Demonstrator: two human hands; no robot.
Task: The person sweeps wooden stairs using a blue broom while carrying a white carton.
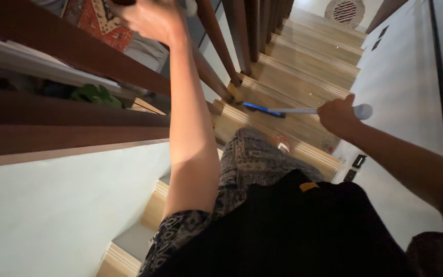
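Note:
My right hand [337, 114] grips the pale handle of a broom [303, 110], whose blue head [262, 109] lies on a wooden stair step [303, 131] near the balusters. My left hand [147, 18] is raised at the upper left, closed around a dark wooden handrail beside the balusters [220, 43]. My patterned trousers and dark top fill the lower middle of the head view.
Wooden steps [308, 61] run down toward a round patterned mat [344, 10] at the bottom. A white wall [406, 87] with a dark rail [442, 87] lines the right side. Dark wooden beams [52, 123] and a white wall [57, 215] lie on the left. A red rug [98, 18] shows below.

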